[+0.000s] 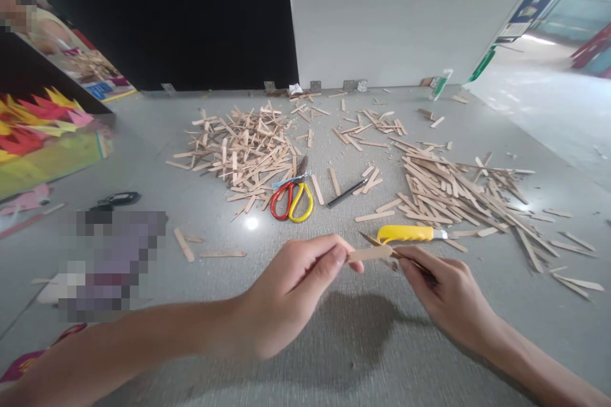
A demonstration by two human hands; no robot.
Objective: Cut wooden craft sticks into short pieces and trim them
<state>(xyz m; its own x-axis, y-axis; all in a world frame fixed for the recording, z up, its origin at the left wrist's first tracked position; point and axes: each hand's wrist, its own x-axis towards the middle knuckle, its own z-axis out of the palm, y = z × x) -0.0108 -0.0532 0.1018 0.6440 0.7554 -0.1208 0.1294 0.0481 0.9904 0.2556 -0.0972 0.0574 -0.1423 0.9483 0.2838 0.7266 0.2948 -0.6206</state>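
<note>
My left hand (300, 289) pinches one end of a short wooden craft stick (371, 254), held level above the grey tabletop. In my right hand (446, 289) is a thin, dark, pointed blade-like tool (370, 240); its tip points up and left behind the stick's far end. The fingers hide most of it, so its exact kind is unclear. Just beyond the hands lies a yellow utility knife (405, 233). Scissors (292, 200) with one red and one yellow handle rest farther off, close to a black pen-like tool (347, 193).
A heap of short craft sticks (252, 146) lies at centre left and longer sticks (449, 184) at right. An upright black and white panel (410, 19) stands behind. Left are a yellow box (52, 156) of coloured paper and a blurred-out object (124, 261). Another person (48, 28) is far left.
</note>
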